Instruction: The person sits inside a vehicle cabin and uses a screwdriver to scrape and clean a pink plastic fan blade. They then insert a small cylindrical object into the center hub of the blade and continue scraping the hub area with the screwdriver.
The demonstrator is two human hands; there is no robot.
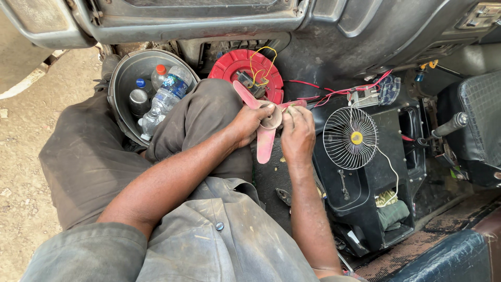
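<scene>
head view: left hand [249,122] and right hand [297,133] both with fingers closed around the hub of a pink plastic three-bladed fan propeller [265,121], held over the lap. at twelve o'clock, red round fan housing [245,73] with yellow wires, bladeless. at three o'clock, white wire fan guard [350,137], detached, lying apart.

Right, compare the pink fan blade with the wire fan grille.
The pink fan blade is solid plastic, held in the left hand and right hand; the wire fan grille is open white wire with a yellow centre, lying untouched on the black console. Both are round fan parts.
</scene>
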